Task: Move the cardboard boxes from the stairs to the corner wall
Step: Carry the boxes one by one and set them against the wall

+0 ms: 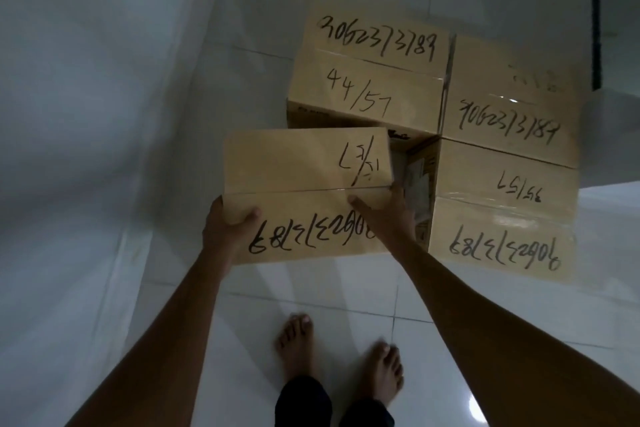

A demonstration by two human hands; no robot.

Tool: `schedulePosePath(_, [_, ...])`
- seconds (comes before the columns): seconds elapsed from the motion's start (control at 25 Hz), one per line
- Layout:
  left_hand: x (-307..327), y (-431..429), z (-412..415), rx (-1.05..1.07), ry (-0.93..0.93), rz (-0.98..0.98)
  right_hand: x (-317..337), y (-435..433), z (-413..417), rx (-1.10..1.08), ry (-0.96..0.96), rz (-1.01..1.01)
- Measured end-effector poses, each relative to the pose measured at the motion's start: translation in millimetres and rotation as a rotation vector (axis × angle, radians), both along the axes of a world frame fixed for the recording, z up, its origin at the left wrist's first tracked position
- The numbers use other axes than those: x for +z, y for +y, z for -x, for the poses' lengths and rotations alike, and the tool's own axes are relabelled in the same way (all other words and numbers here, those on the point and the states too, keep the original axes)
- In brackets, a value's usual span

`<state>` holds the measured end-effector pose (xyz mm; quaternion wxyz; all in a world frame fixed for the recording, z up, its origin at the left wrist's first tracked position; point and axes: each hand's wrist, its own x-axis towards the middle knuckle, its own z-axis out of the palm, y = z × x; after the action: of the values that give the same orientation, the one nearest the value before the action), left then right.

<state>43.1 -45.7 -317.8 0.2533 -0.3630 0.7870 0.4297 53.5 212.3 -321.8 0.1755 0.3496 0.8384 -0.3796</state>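
Observation:
I hold a taped cardboard box (304,184) with black handwritten numbers on its lid, above the white tiled floor. My left hand (227,225) grips its near left corner, thumb on top. My right hand (391,211) grips its right edge, thumb on the lid. Beyond it three more boxes stand together in the corner: one marked 44/57 (367,80) at the back left, one (512,104) at the back right, one (502,218) at the front right. The held box overlaps the 44/57 box's front face in view.
White walls (104,97) close the left side and the back. A dark vertical strip (596,14) runs down at the upper right. My bare feet (339,357) stand on the glossy tiles (346,291) just behind the held box.

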Motion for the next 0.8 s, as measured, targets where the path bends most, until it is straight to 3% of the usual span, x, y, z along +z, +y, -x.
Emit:
schedulePosePath(0.2, [158,-11,-46,0.193,-0.056,-0.006,145,-20,-16,0.064,0.068,-0.049])
schedulePosePath(0.48, [474,-19,-162,0.421,0.090,0.084,480,-53,-59,0.345,0.177,-0.083])
schedulePosePath(0.64, [566,-18,-243,0.546,0.170,0.150,581,-69,-99,0.526,0.254,-0.007])
schedulePosePath(0.8, [617,-11,-350,0.772,0.196,0.172,628,-93,-163,0.768,0.286,0.078])
